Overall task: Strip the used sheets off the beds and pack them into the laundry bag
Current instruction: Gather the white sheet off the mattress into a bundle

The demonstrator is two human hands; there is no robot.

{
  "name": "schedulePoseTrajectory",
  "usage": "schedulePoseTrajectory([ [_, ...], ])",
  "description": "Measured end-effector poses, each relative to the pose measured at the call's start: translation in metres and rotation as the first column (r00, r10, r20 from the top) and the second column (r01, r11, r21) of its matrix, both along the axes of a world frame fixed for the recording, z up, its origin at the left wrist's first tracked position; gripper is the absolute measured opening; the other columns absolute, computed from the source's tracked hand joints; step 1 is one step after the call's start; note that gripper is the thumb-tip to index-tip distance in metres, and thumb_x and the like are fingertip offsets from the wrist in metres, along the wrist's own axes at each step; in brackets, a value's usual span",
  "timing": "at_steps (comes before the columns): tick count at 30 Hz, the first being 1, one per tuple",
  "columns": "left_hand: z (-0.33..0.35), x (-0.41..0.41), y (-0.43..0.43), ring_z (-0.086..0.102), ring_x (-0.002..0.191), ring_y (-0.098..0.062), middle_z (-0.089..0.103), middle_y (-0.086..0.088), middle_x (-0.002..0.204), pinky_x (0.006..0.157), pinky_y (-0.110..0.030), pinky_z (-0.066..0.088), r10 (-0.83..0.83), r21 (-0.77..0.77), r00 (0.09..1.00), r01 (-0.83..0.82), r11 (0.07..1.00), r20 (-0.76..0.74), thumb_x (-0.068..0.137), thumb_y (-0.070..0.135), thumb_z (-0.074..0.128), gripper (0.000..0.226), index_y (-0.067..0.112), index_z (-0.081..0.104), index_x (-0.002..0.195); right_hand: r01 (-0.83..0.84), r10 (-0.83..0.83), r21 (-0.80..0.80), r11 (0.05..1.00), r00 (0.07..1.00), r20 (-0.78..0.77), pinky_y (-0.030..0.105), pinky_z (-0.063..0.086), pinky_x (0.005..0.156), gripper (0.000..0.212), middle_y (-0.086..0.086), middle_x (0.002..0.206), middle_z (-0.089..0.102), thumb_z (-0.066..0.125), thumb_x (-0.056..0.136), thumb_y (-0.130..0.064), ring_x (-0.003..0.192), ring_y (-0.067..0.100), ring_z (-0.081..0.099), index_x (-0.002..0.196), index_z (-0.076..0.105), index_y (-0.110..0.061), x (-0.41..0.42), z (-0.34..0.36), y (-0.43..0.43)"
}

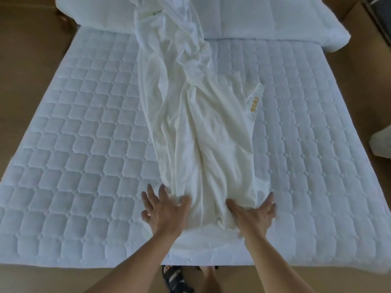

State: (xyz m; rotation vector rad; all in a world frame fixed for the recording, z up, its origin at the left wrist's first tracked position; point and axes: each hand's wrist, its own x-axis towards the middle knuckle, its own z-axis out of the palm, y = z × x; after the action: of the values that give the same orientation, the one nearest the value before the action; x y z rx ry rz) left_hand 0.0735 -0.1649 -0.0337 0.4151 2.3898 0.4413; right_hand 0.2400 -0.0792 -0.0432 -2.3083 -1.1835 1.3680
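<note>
Crumpled white fabric sheet (pixel 201 134) lay bunched in a long strip down the middle of the quilted white mattress (pixel 74 144), head edge to foot edge. Left hand (pixel 164 210) and right hand (pixel 254 214) flanked its near end, fingers spread flat, gripping nothing. Judgement: scoop inward from both sides, then bundle tightly.

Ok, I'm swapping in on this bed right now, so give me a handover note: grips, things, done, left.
Left grip: open, fingers spread, pressing the near end of the sheet.
Right grip: open, same on the other side.
Sheet: untucked, bunched in a long strip down the middle of the mattress, far end reaching the pillows.
Done: sheet pulled loose.
Left: gather it and bag it; no laundry bag in view.
</note>
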Motion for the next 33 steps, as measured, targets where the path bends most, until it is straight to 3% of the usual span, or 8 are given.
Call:
schedulePoseTrajectory([
  [4, -0.017, -0.008, 0.020, 0.034, 0.142, -0.037, 0.028, -0.007, 0.158, 0.112, -0.057, 0.034, 0.295, -0.023, 0.836, -0.321, 0.947, 0.463, 0.053, 0.089, 0.061, 0.121, 0.041, 0.016, 0.155, 0.027, -0.057, -0.112, 0.993, 0.959, -0.278, 0.049, 0.052, 0.093, 0.105, -0.008, 0.124, 0.052, 0.091, 0.068, -0.034, 0.109, 0.026, 0.054, 0.149, 0.026, -0.046, -0.010, -0.002, 0.012],
  [8, -0.002, -0.018, 0.055, 0.064, 0.105, -0.028, 0.066, -0.004, 0.120, 0.096, -0.048, 0.052, 0.359, 0.118, 0.689, -0.542, 0.832, 0.630, 0.073, 0.040, 0.083, 0.072, 0.023, 0.053, 0.136, 0.064, -0.059, -0.005, 0.998, 0.881, -0.470, 0.028, 0.052, 0.070, 0.070, -0.010, 0.107, 0.066, 0.086, 0.072, -0.013, 0.091, 0.011, 0.064, 0.128, 0.052, -0.037, -0.031, 0.010, 0.030],
  [14, 0.046, -0.051, 0.126, 0.065, 0.103, -0.003, 0.066, 0.014, 0.119, 0.082, -0.023, 0.053, 0.144, 0.679, 0.904, -0.401, 0.616, 0.403, 0.080, 0.025, 0.083, 0.068, 0.030, 0.047, 0.137, 0.082, 0.135, 0.360, 0.929, 0.832, -0.538, 0.030, 0.051, 0.087, 0.074, -0.016, 0.119, 0.063, 0.080, 0.070, -0.030, 0.108, 0.004, 0.060, 0.136, 0.048, -0.042, -0.077, 0.046, 0.086],
  [19, -0.005, -0.016, 0.076, 0.063, 0.116, -0.022, 0.065, 0.004, 0.128, 0.098, -0.045, 0.052, 0.251, 0.354, 0.885, -0.396, 0.847, 0.392, 0.054, 0.051, 0.091, 0.092, 0.029, 0.054, 0.136, -0.004, 0.048, 0.120, 0.993, 0.930, -0.364, 0.031, 0.047, 0.081, 0.058, -0.014, 0.109, 0.067, 0.080, 0.075, -0.020, 0.105, 0.017, 0.063, 0.117, 0.051, -0.048, -0.041, -0.007, 0.044],
  [22, -0.027, -0.005, 0.044, 0.065, 0.112, -0.027, 0.070, 0.001, 0.120, 0.098, -0.053, 0.052, 0.356, 0.150, 0.741, -0.519, 0.842, 0.570, 0.034, 0.051, 0.098, 0.104, 0.027, 0.060, 0.128, -0.122, 0.121, -0.061, 0.991, 0.993, -0.014, 0.044, 0.043, 0.098, 0.079, 0.004, 0.140, 0.052, 0.084, 0.069, -0.038, 0.124, 0.029, 0.049, 0.137, 0.044, -0.036, -0.006, -0.024, 0.020],
  [26, -0.018, -0.035, 0.067, 0.018, 0.149, -0.032, 0.018, -0.009, 0.162, 0.119, -0.055, 0.020, 0.189, 0.179, 0.980, -0.196, 0.964, 0.060, 0.050, 0.056, 0.093, 0.143, 0.031, 0.003, 0.158, -0.408, 0.353, 0.291, 0.865, 0.908, 0.224, 0.052, 0.019, 0.118, 0.107, 0.000, 0.167, 0.004, 0.065, 0.071, -0.061, 0.151, 0.029, 0.014, 0.159, 0.009, -0.032, -0.020, -0.011, 0.037],
  [29, 0.002, -0.052, 0.094, -0.017, 0.152, -0.027, -0.017, -0.004, 0.166, 0.119, -0.049, -0.002, -0.183, 0.176, 0.915, 0.259, 0.950, -0.360, 0.074, 0.082, 0.050, 0.112, 0.036, -0.008, 0.157, -0.668, 0.565, 0.368, 0.647, 0.744, 0.358, 0.049, -0.004, 0.119, 0.090, -0.010, 0.166, -0.019, 0.035, 0.080, -0.077, 0.153, 0.021, -0.019, 0.157, -0.001, -0.045, -0.047, -0.004, 0.070],
  [33, -0.030, -0.056, 0.101, -0.011, 0.153, -0.026, -0.005, 0.003, 0.168, 0.123, -0.050, 0.006, -0.616, -0.131, 0.774, 0.602, 0.788, -0.148, 0.079, 0.068, -0.008, 0.084, 0.039, 0.007, 0.157, -0.875, 0.790, 0.066, 0.479, 0.463, 0.401, 0.058, -0.008, 0.121, 0.075, -0.009, 0.166, -0.021, 0.020, 0.091, -0.072, 0.152, 0.022, -0.024, 0.155, -0.009, -0.047, -0.056, -0.028, 0.092],
])
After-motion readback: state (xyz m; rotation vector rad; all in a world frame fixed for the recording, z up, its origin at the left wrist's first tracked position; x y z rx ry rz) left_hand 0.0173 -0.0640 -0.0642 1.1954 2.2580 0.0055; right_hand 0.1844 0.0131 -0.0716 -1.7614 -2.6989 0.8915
